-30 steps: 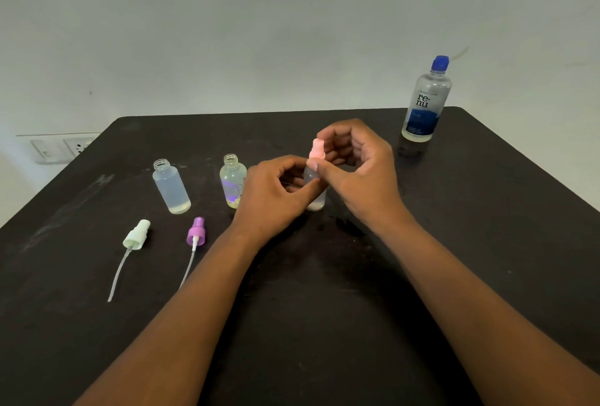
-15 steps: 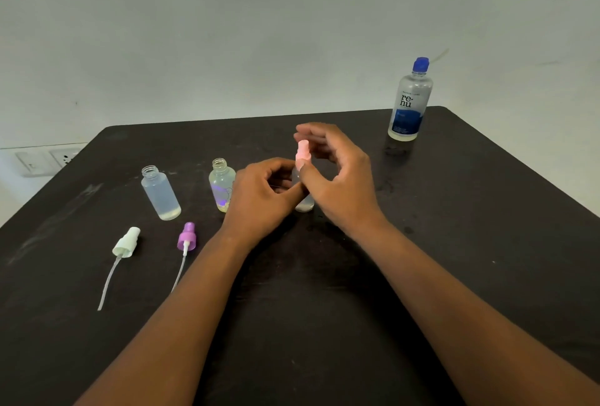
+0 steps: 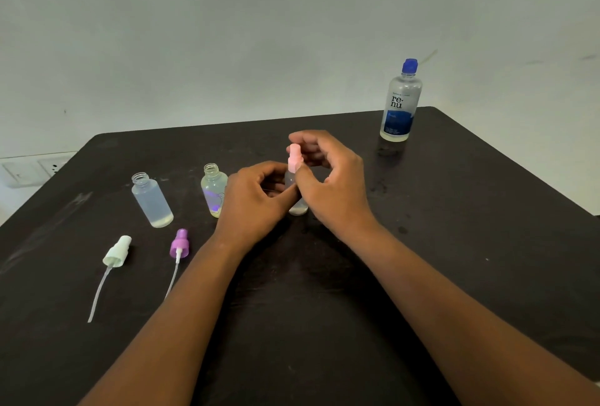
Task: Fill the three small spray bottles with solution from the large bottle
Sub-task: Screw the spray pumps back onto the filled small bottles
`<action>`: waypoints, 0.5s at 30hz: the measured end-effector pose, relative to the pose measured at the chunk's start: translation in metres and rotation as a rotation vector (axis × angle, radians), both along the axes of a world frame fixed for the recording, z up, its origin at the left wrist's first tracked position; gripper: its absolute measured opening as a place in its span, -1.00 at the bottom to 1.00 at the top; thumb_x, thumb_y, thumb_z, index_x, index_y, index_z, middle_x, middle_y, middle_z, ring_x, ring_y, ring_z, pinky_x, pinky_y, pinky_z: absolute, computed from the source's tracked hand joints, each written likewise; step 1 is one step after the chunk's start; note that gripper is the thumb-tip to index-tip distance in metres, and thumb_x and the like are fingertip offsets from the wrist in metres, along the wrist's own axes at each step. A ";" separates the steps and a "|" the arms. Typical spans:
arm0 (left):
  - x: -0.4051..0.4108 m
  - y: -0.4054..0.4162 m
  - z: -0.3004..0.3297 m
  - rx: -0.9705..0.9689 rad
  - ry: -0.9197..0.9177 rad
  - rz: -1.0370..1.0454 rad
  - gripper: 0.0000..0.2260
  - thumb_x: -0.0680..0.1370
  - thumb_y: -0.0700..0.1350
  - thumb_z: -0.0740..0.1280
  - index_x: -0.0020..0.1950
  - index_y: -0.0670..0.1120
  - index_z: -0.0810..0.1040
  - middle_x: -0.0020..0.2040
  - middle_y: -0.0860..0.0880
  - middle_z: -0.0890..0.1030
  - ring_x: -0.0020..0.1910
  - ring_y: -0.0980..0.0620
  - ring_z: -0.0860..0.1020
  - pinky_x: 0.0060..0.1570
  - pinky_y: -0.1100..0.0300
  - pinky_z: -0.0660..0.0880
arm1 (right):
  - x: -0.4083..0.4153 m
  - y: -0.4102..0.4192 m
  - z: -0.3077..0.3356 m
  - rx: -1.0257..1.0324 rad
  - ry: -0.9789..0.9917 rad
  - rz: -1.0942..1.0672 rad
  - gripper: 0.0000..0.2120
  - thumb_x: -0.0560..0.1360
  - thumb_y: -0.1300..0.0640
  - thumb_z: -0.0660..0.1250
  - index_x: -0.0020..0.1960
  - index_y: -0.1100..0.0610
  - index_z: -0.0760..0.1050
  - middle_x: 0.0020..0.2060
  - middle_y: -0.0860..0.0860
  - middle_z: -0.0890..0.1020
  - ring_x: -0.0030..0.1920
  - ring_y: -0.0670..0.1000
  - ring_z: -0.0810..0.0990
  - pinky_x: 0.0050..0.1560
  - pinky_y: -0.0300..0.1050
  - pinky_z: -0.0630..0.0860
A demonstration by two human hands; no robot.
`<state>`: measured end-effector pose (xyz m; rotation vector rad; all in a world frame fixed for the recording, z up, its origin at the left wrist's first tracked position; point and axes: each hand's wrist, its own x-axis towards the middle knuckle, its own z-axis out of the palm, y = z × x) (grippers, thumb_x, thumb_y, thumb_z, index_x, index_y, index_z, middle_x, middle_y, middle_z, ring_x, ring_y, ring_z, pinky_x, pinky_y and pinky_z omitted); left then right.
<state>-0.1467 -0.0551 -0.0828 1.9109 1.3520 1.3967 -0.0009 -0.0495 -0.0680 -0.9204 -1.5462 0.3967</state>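
The left hand (image 3: 256,197) grips the small bottle (image 3: 297,202) to steady it; at its 1 o'clock, the right hand (image 3: 331,184) pinches the pink spray cap (image 3: 294,158), likely unscrewing it for filling.

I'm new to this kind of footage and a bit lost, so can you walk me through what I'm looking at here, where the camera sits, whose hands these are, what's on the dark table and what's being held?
There is no machine here: a person works with bare hands, filmed by one wide-angle camera worn on the head and looking down.

On the dark table stand two uncapped small clear plastic bottles, each with a little liquid at the bottom. In front of them lie a white spray top and a purple spray top, each with a thin tube. The large clear bottle with a blue cap stands far right, closed.

The left hand grips a third small clear bottle, which stands on the table. The right hand pinches its pink spray top, which sits on the bottle's neck.
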 end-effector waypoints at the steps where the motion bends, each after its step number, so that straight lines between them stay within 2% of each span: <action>1: 0.000 0.000 0.000 0.000 0.000 0.003 -0.76 0.52 -0.05 0.49 0.17 -0.06 0.73 -0.05 0.10 0.75 -0.06 0.16 0.71 -0.01 0.24 0.67 | 0.000 0.000 0.000 0.001 0.001 -0.013 -0.78 0.58 0.25 0.43 0.22 0.14 0.64 -0.01 -0.06 0.72 0.03 -0.12 0.69 0.07 -0.19 0.64; 6: -0.001 0.001 -0.002 -0.003 0.008 0.010 -0.82 0.56 -0.11 0.49 0.15 -0.04 0.73 -0.06 0.09 0.75 -0.05 0.13 0.72 0.00 0.16 0.68 | 0.002 0.001 -0.002 0.007 -0.057 -0.038 -0.68 0.50 0.20 0.51 0.24 0.11 0.62 0.03 -0.07 0.69 0.04 -0.12 0.66 0.06 -0.22 0.62; 10: -0.001 0.000 0.000 -0.014 0.019 -0.002 -0.77 0.55 -0.08 0.49 0.19 -0.04 0.72 -0.04 0.10 0.75 -0.04 0.14 0.72 0.00 0.19 0.68 | 0.001 0.000 -0.002 -0.006 -0.040 -0.011 -0.70 0.58 0.22 0.43 0.30 0.11 0.61 0.12 -0.07 0.71 0.14 -0.14 0.66 0.18 -0.23 0.60; 15: -0.001 0.000 0.000 -0.012 0.018 0.005 -0.78 0.54 -0.10 0.50 0.18 -0.04 0.73 -0.06 0.09 0.75 -0.05 0.11 0.72 -0.01 0.17 0.68 | 0.001 -0.001 -0.002 -0.011 -0.044 -0.005 -0.74 0.60 0.22 0.39 0.28 0.10 0.62 0.08 -0.07 0.73 0.13 -0.16 0.67 0.17 -0.29 0.58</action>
